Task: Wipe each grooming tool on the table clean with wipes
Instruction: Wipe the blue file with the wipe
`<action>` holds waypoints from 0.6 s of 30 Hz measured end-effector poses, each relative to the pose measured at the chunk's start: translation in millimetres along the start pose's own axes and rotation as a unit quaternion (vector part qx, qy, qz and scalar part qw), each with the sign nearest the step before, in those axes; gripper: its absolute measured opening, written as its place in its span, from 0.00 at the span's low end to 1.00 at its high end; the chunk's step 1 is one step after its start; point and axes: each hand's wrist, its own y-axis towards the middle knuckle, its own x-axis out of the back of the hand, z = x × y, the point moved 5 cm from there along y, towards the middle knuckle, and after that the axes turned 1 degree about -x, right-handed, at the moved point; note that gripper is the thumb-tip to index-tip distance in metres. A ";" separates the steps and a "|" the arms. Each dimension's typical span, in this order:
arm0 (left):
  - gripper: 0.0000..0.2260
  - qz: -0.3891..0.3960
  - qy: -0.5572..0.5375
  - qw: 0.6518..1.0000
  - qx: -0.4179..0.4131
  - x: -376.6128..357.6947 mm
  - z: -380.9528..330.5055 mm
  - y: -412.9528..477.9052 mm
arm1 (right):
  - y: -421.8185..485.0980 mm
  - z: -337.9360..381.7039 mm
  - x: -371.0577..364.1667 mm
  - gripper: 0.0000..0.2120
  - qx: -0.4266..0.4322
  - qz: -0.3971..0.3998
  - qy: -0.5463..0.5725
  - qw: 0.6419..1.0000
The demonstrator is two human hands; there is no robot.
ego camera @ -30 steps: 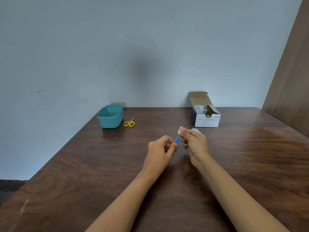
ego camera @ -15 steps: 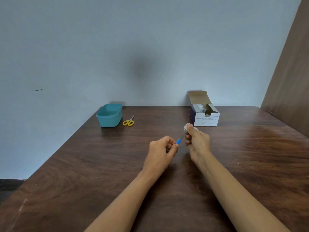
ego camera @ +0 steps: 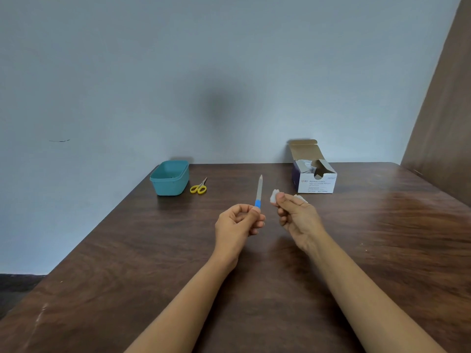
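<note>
Left hand (ego camera: 239, 221) pinches blue-handled metal nail file (ego camera: 259, 191) upright; right hand (ego camera: 297, 216) grips crumpled white wipe (ego camera: 274, 196) beside it, so best stroke base to tip.

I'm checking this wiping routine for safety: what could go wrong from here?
The nail file ends in a sharp-looking point; the right hand, pinching the small wipe, may get jabbed while wiping. The left hand holds only the blue handle end, so the file might twist or slip.
</note>
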 end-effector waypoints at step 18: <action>0.07 0.005 0.038 0.999 -0.018 1.7 -0.5 2.5 | -10.7 -0.4 -11.5 0.02 0.018 0.021 -0.103 0.994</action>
